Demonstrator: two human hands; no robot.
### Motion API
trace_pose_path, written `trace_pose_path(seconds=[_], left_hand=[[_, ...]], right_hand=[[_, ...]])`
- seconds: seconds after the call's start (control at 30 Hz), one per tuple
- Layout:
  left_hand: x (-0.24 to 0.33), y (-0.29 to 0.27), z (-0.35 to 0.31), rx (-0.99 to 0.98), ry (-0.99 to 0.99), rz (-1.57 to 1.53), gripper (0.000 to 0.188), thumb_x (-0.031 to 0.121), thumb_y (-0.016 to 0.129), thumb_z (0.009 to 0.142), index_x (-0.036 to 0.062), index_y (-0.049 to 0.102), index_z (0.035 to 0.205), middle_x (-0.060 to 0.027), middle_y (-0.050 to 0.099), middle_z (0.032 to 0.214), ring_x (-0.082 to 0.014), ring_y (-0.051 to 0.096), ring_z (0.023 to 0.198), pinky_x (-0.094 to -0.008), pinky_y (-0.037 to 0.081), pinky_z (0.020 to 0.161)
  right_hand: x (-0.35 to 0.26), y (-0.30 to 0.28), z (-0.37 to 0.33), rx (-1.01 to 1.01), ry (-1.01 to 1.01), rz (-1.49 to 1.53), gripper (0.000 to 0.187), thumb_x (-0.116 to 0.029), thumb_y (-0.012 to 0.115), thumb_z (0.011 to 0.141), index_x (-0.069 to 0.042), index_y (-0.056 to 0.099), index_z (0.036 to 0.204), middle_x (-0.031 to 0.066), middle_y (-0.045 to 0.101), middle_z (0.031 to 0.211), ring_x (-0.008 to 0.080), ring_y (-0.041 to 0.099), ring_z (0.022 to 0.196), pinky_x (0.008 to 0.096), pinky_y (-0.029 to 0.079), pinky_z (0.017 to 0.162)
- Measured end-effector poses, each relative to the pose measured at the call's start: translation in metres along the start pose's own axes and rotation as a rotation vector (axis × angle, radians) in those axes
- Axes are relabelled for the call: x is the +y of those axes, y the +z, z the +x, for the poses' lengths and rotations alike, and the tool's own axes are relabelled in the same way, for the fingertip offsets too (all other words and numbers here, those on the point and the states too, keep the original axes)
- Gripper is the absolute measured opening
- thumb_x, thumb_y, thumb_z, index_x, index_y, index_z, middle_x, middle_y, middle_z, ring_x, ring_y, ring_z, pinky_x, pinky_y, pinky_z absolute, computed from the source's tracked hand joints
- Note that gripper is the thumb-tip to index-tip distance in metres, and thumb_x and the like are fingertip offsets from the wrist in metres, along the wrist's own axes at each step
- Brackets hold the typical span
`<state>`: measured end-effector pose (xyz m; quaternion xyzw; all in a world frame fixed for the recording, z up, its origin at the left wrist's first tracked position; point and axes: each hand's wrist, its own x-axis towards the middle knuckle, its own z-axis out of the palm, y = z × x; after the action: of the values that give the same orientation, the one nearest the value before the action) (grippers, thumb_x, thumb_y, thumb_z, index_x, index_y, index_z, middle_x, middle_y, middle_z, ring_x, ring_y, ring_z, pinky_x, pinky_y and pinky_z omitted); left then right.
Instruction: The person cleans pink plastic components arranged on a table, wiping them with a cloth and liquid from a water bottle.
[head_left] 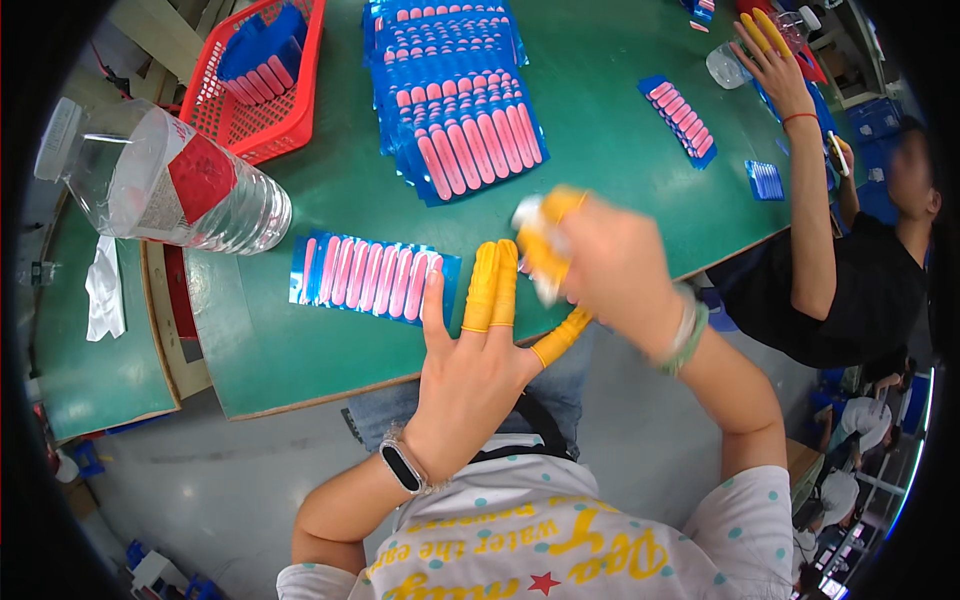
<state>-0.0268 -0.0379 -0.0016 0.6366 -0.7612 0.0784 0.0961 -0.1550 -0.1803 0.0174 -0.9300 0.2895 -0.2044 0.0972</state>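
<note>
My left hand (470, 350) lies flat near the table's front edge, its fingers spread, with yellow finger covers on some of them. Its uncovered little finger rests at the right end of a blue sheet (375, 278) bearing a row of pink strips with rounded ends. Just right of it, my right hand (615, 270) is closed and blurred by motion. A white wad (528, 225), perhaps a cloth, shows at its yellow-covered fingertips. Bits of pink and blue show beneath the two hands, mostly hidden.
Many similar pink-strip sheets (475, 150) lie overlapped on the green table (590, 100). A red basket (285, 125) holds more, beside a large clear bottle (215, 190). Another sheet (680, 120) lies toward a co-worker (830, 260) at right. A white paper (104, 290) lies far left.
</note>
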Motion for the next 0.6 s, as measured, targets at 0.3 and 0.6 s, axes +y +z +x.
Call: trace_pose_path(seconds=[0.3, 0.6], left_hand=[[0.001, 0.001, -0.003, 0.039, -0.012, -0.074, 0.048, 0.023, 0.059, 0.09, 0.0462, 0.059, 0.133, -0.0229, 0.054, 0.135, -0.0332, 0.046, 0.136, -0.0677, 0.018, 0.112], [0.002, 0.002, -0.004, -0.016, -0.031, -0.042, 0.069, 0.039, 0.072, 0.079, 0.0019, 0.056, 0.135, -0.0228, 0.046, 0.148, -0.0317, 0.039, 0.142, -0.0697, 0.017, 0.112]], right_hand=[[-0.003, -0.004, -0.017, -0.02, -0.117, -0.027, 0.025, -0.023, 0.075, 0.083, -0.007, 0.064, 0.098, 0.0103, 0.065, 0.081, 0.0288, 0.066, 0.065, 0.0371, 0.052, 0.054], [-0.006, -0.012, -0.035, 0.01, -0.125, -0.139, 0.023, -0.021, 0.077, 0.079, -0.008, 0.058, 0.083, 0.0111, 0.062, 0.074, 0.0287, 0.063, 0.058, 0.0374, 0.05, 0.05]])
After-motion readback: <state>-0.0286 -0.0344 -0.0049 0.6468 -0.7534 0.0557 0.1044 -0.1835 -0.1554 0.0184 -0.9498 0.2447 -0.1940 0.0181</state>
